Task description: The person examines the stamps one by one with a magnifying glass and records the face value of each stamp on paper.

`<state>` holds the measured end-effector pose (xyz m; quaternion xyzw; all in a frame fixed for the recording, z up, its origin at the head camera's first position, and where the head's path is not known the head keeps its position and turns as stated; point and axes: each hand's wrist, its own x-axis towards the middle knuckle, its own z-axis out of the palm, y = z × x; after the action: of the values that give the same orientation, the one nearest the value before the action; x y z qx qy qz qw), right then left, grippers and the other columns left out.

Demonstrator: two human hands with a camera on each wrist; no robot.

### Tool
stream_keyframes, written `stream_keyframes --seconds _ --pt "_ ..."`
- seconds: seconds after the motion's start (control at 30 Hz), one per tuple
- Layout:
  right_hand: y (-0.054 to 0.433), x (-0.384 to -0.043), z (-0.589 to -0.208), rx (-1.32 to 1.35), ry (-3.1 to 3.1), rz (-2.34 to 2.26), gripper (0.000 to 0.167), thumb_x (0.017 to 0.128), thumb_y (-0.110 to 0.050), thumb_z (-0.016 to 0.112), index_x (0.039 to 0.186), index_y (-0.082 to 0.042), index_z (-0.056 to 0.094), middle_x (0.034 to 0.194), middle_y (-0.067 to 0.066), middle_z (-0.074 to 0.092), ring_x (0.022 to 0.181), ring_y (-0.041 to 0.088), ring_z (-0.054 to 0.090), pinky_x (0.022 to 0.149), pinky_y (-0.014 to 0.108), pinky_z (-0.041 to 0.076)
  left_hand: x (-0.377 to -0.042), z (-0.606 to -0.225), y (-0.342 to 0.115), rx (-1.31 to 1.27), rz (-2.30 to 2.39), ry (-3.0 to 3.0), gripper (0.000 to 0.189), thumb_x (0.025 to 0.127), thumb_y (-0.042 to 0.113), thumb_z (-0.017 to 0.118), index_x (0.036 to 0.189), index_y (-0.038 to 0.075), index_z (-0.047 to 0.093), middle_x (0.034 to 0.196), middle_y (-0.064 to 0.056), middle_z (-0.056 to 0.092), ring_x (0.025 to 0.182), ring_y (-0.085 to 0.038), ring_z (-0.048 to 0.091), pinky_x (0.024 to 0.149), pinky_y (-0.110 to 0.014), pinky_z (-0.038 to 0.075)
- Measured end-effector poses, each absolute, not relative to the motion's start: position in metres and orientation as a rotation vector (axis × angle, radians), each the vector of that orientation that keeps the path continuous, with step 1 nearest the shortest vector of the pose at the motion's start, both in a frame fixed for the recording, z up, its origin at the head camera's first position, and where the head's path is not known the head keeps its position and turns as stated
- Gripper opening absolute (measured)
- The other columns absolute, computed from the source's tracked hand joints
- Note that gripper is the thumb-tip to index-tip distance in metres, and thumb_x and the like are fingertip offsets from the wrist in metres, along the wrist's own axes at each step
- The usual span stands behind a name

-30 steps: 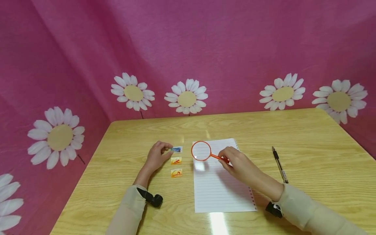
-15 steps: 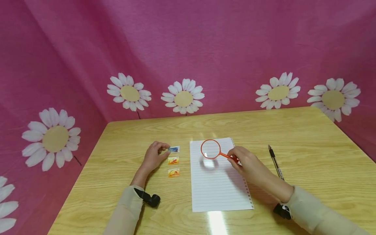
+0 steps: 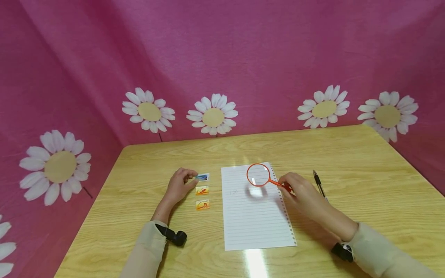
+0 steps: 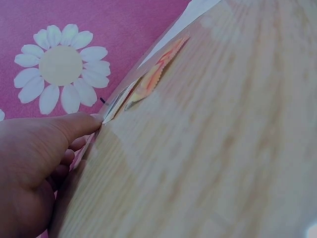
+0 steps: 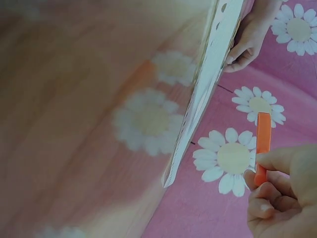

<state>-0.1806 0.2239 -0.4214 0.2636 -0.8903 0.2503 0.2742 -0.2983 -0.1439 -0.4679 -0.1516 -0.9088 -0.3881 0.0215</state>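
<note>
A blue postage stamp (image 3: 203, 177) with a white border lies flat at the top of a column. My left hand (image 3: 179, 187) holds its left edge between thumb and forefinger; in the left wrist view the thumb tip (image 4: 96, 118) meets the stamp's corner. Below it are two yellow-and-red stamps, the middle one (image 3: 202, 190) and the lower one (image 3: 203, 205). My right hand (image 3: 306, 195) grips the orange handle of a magnifying glass (image 3: 273, 182), its round lens raised over the upper right of a lined sheet (image 3: 257, 227). Faint handwriting, apparently 1.20, shows through on the sheet's left.
A black-capped clear pen (image 3: 319, 184) lies right of the sheet, partly hidden by my right forearm. The wooden table (image 3: 167, 154) meets a pink curtain (image 3: 264, 58) with daisies at its back and sides. Black wrist cameras (image 3: 179, 238) sit on both cuffs.
My right hand has carried the magnifying glass rightward, from the sheet's left edge to its upper right, uncovering the handwriting. My left hand stays at the blue stamp. The view has shifted slightly.
</note>
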Motion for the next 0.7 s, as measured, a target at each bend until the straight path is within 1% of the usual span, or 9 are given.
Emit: stream_keyframes --seconds 0.17,0.2,0.4,0.47,0.7 --pt "0.235 -0.178 -0.421 0.694 -2.379 0.640 0.026 0.072 0.010 0.077 0.087 -0.002 0.061 0.080 0.003 0.062 0.071 0.009 0.054 0.060 0.023 0.050 -0.298 -0.469 -0.144 -0.474 -1.207 -2.814 0.020 0.090 0.013 0.070 0.108 0.003 0.068 0.099 -0.014 0.058 0.084 -0.020 0.045 0.078 -0.032 0.037" --pt "0.237 -0.177 -0.421 0.696 -2.372 0.639 0.027 0.071 0.011 0.077 0.087 -0.002 0.061 0.080 0.003 0.062 0.071 0.008 0.053 0.060 0.020 0.048 -0.298 -0.469 -0.144 -0.469 -1.213 -2.815 0.020 0.090 0.013 0.070 0.108 0.004 0.068 0.099 -0.013 0.058 0.084 -0.020 0.045 0.078 -0.032 0.037" --pt "0.246 -0.170 -0.422 0.594 -2.437 0.631 0.022 0.075 0.009 0.074 0.088 -0.003 0.062 0.080 0.001 0.060 0.071 0.008 0.052 0.059 0.021 0.046 -0.297 -0.468 -0.144 -0.473 -1.212 -2.807 0.019 0.090 0.012 0.070 0.107 0.003 0.068 0.097 -0.013 0.058 0.083 -0.019 0.044 0.077 -0.031 0.036" --pt "0.249 -0.168 -0.422 0.579 -2.445 0.616 0.021 0.076 0.008 0.074 0.089 -0.002 0.062 0.081 0.002 0.061 0.071 0.009 0.053 0.059 0.024 0.048 -0.296 -0.467 -0.144 -0.481 -1.209 -2.798 0.019 0.090 0.012 0.070 0.106 0.003 0.068 0.097 -0.013 0.058 0.082 -0.019 0.044 0.077 -0.030 0.036" --pt "0.263 -0.167 -0.423 0.617 -2.396 0.572 0.029 0.069 0.011 0.077 0.089 -0.002 0.061 0.079 0.003 0.061 0.069 0.008 0.052 0.057 0.024 0.047 -0.298 -0.467 -0.144 -0.473 -1.213 -2.813 0.020 0.091 0.013 0.069 0.108 0.003 0.068 0.099 -0.014 0.058 0.085 -0.020 0.046 0.079 -0.032 0.037"
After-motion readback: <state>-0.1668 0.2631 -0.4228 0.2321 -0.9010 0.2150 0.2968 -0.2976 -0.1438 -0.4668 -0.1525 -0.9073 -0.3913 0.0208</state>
